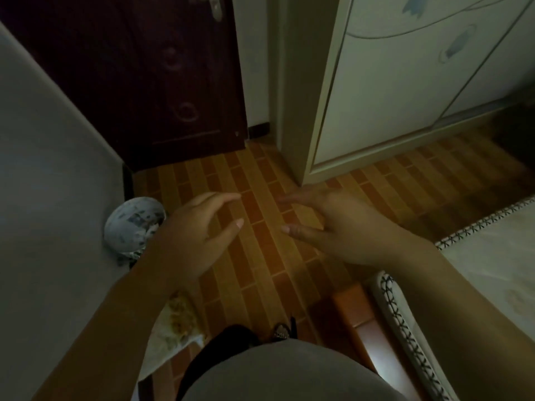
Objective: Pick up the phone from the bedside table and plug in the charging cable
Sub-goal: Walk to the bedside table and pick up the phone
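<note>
No phone, charging cable or bedside table is in view. My left hand (197,230) hovers over the brick-patterned floor at centre left, fingers apart and curved, holding nothing. My right hand (333,224) is level with it at centre right, fingers spread and pointing left, also empty. The two hands face each other with a gap of floor between them. Both bare forearms run down to the bottom corners of the frame.
A grey wall (52,183) fills the left side, with a patterned bin (131,224) at its foot. A dark door (150,76) stands shut ahead. A white wardrobe (405,91) is at the upper right, a bed edge (477,256) at the right.
</note>
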### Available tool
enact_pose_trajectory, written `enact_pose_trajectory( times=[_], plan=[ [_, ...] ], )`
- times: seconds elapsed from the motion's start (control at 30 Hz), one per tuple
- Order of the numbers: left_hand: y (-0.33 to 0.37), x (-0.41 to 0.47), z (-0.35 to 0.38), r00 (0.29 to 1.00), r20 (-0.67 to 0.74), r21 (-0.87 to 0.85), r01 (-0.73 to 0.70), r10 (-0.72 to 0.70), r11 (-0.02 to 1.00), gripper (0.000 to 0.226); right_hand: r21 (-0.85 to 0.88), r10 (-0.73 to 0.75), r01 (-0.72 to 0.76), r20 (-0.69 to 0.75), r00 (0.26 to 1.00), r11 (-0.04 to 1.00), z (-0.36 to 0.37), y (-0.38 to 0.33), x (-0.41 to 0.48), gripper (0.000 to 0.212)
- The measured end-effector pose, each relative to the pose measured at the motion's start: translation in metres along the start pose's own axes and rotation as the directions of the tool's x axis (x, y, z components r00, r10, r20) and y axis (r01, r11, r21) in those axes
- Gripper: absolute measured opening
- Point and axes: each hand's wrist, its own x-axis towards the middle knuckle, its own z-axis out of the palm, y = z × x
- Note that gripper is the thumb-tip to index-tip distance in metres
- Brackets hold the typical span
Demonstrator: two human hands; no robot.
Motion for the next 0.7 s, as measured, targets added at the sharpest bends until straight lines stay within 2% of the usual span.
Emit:
enact_pose_trajectory(
  times=[0.2, 0.3, 0.47, 0.57, 0.7],
  plan=[
    [-0.022, 0.131, -0.005, 0.999, 0.008, -0.057, -0.041, 0.041, 0.998, 0.036, 0.024, 0.066, -0.066, -0.028, 0.997, 0.998, -0.037, 0.055, 0.095, 0.051],
    [-0.028, 0.208, -0.003, 0.992, 0.079, -0.079, -0.092, 0.098, 0.993, 0.039, 0.011, 0.127, -0.126, -0.096, 0.987, 0.992, -0.060, 0.087, 0.138, 0.054],
    [-0.026, 0.335, -0.004, 0.958, 0.229, -0.086, -0.159, 0.175, 0.984, 0.041, 0.059, 0.282, -0.275, -0.210, 0.936, 0.960, -0.107, 0.131, 0.185, 0.045],
    [-0.004, 0.407, 0.014, 0.898, 0.307, -0.100, -0.298, 0.314, 0.949, 0.039, 0.090, 0.432, -0.424, -0.274, 0.859, 0.901, -0.136, 0.158, 0.199, 0.049],
    [0.038, 0.478, 0.058, 0.771, 0.407, -0.158, -0.469, 0.490, 0.869, 0.040, 0.190, 0.576, -0.545, -0.337, 0.745, 0.817, -0.162, 0.198, 0.191, 0.052]
  ],
)
